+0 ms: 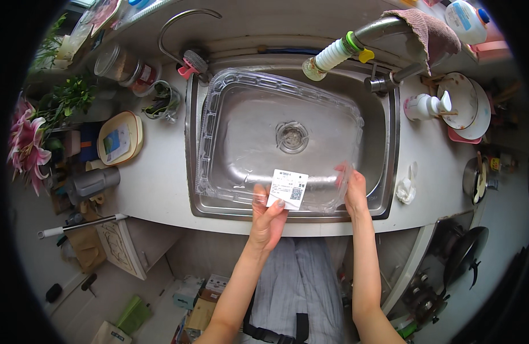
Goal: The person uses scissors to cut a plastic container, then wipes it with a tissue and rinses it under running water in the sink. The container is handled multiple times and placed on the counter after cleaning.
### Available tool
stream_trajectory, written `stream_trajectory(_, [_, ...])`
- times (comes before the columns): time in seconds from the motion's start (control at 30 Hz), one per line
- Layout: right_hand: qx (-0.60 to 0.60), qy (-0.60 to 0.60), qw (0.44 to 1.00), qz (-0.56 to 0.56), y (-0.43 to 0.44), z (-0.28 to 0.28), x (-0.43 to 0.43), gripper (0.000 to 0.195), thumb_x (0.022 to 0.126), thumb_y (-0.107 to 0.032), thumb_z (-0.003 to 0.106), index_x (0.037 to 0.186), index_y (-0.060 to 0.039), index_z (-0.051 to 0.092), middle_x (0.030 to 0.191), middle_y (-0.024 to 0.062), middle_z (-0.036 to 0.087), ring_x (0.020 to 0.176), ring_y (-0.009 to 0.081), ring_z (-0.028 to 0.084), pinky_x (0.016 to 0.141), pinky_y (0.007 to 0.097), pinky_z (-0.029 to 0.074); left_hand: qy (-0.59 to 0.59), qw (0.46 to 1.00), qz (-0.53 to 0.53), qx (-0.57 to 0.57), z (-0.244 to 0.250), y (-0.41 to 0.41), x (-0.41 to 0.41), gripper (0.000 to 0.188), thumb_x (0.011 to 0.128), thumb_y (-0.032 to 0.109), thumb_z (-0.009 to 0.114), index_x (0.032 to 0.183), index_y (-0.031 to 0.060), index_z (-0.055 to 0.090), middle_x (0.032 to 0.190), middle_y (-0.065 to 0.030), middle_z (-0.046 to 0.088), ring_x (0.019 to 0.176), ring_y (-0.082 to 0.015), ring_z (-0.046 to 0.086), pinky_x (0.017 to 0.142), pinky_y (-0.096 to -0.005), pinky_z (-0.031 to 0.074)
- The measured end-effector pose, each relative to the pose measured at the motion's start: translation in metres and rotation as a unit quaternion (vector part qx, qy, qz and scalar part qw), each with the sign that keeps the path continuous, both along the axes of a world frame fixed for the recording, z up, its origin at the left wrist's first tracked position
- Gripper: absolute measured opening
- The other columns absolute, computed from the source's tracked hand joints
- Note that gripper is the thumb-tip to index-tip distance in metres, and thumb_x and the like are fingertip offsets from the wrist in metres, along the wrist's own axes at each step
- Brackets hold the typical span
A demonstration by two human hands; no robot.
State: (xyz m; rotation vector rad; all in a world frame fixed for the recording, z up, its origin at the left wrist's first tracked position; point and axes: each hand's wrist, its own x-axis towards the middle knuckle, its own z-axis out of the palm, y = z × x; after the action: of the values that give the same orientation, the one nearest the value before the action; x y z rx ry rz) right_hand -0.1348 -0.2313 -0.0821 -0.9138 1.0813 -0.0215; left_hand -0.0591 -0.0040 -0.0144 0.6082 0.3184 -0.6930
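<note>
A large clear plastic container (230, 77), rectangular with a ridged rim, is held over a stainless steel sink (378, 129). My left hand (269, 217) grips its near edge, thumb over a white printed label (287, 189) and fingers seen through the plastic. At the container's near right corner, my right hand (356, 191) holds the side, its fingertips partly behind the plastic. The sink drain (292, 136) shows through the container. A faucet with a white ribbed extension hose (333, 56) reaches over the sink's back right.
Left of the sink stand a glass with leaves (161, 101), a cream tray (139, 137) and jars (118, 64). To the right are a pump bottle (423, 106), stacked plates (457, 101) and a crumpled tissue (405, 191). A thin curved tap (161, 34) rises behind.
</note>
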Motion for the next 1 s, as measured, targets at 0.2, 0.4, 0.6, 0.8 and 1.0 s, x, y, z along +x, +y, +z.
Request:
stream_trajectory(0.2, [-0.233,-0.053,0.964,0.116,0.005,-0.012,0.001,0.018,0.097,-0.017,0.074,0.107,-0.0033,0.07,0.089,-0.0004,0.066,0.082,0.0081,0.058,0.075,0.0228,0.044,0.0,1.0,0.005,-0.006,0.002,-0.003,0.001,0.033,0.09,0.001,0.072,0.096,0.0232,0.049,0.122,0.0016,0.063,0.125,-0.0198,0.057,0.112,-0.0415,0.043])
stream_trajectory(0.4, [-0.271,-0.002,0.954,0.127,0.003,-0.006,-0.003,0.016,0.09,-0.009,0.077,0.103,-0.0036,0.069,0.089,-0.0025,0.066,0.081,0.0066,0.055,0.071,0.024,0.044,0.003,1.0,0.017,-0.006,0.005,-0.005,0.001,0.032,0.09,0.002,0.073,0.096,0.0227,0.049,0.122,0.0026,0.063,0.126,-0.0193,0.056,0.112,-0.0409,0.043])
stream_trajectory(0.6, [-0.29,0.001,0.955,0.068,-0.002,-0.02,-0.018,0.018,0.09,-0.001,0.074,0.107,-0.0035,0.07,0.091,-0.0008,0.07,0.079,0.0063,0.062,0.071,0.0229,0.05,0.014,1.0,0.022,-0.002,0.007,-0.008,0.003,0.032,0.091,0.003,0.072,0.097,0.0231,0.049,0.123,0.0031,0.061,0.126,-0.0188,0.056,0.112,-0.0406,0.043])
stream_trajectory(0.8, [-0.393,0.066,0.907,0.136,-0.006,0.036,-0.013,0.034,0.099,-0.002,0.064,0.132,-0.0062,0.066,0.1,0.0127,0.077,0.083,0.0172,0.074,0.081,0.0277,0.057,0.031,0.999,0.041,-0.017,0.016,-0.011,0.006,0.035,0.093,-0.004,0.068,0.097,0.0227,0.046,0.114,0.0031,0.063,0.118,-0.0151,0.059,0.109,-0.0384,0.045])
stream_trajectory(1.0, [-0.484,0.131,0.84,0.208,-0.013,0.057,-0.02,0.034,0.097,-0.005,0.065,0.131,-0.0075,0.067,0.088,0.0103,0.07,0.078,0.0179,0.068,0.078,0.0307,0.054,0.03,0.998,0.036,-0.033,0.018,-0.014,0.006,0.034,0.093,-0.004,0.067,0.097,0.0228,0.046,0.116,0.0028,0.064,0.119,-0.0151,0.059,0.108,-0.038,0.045])
